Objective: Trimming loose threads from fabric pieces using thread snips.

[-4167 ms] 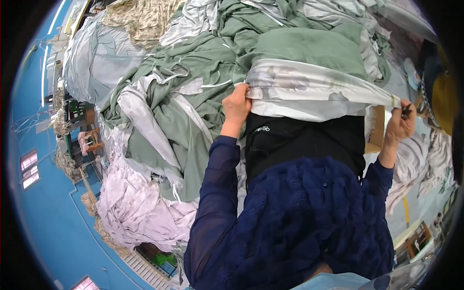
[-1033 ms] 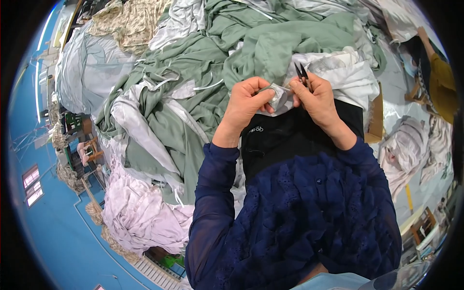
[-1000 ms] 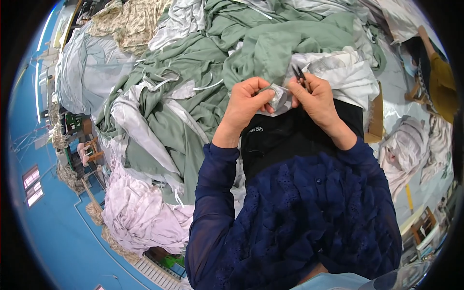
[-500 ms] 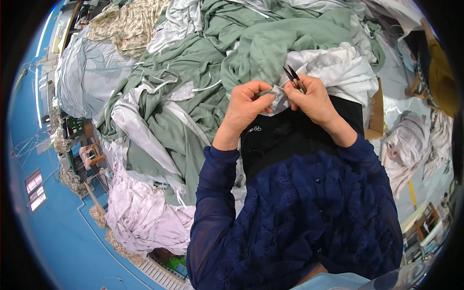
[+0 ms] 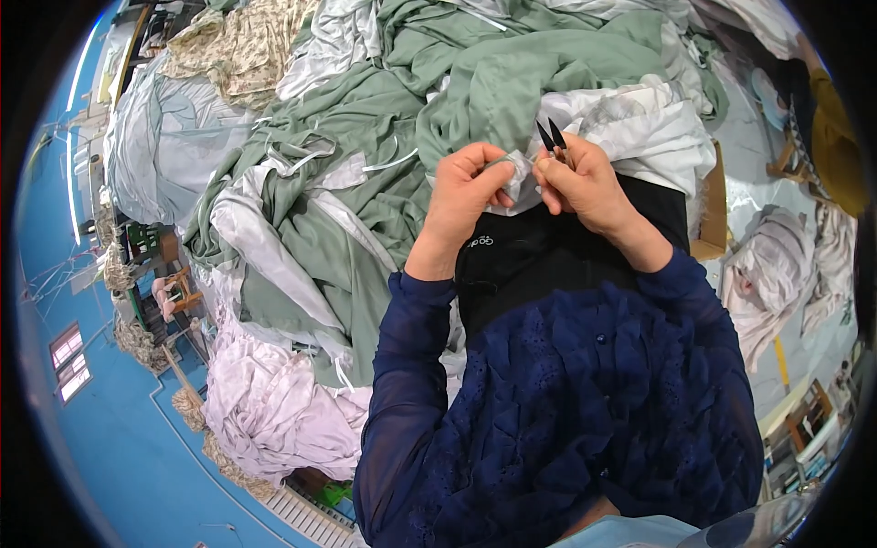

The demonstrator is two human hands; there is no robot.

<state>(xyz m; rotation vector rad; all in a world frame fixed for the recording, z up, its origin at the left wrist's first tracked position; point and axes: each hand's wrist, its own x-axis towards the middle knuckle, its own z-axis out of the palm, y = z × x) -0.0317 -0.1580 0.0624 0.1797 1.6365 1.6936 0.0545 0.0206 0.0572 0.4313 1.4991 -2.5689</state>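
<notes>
My left hand [image 5: 462,194] is closed in a pinch on a small gathered edge of white fabric [image 5: 520,179]. Close to its right, my right hand [image 5: 592,190] keeps a pair of thread snips [image 5: 554,139] in its palm and fingers, the dark blades pointing up and away from me, a little apart. The thumb and forefinger of that hand press together beside the white edge; whether a thread lies between them is too small to tell. Green fabric [image 5: 493,78] and more white fabric [image 5: 639,119] lie heaped just beyond both hands.
Bunched green garments with white strips [image 5: 320,228] spread to the left. Pale pink cloth [image 5: 274,402], light blue cloth [image 5: 174,137] and patterned beige cloth [image 5: 247,46] surround them. A cardboard box [image 5: 711,215] stands at the right, with piled cloth [image 5: 767,279] beyond it.
My right hand has shifted slightly and its snips now point more upright. The fingertips of both hands have moved a little at the white edge, which stays pinched in my left hand.
</notes>
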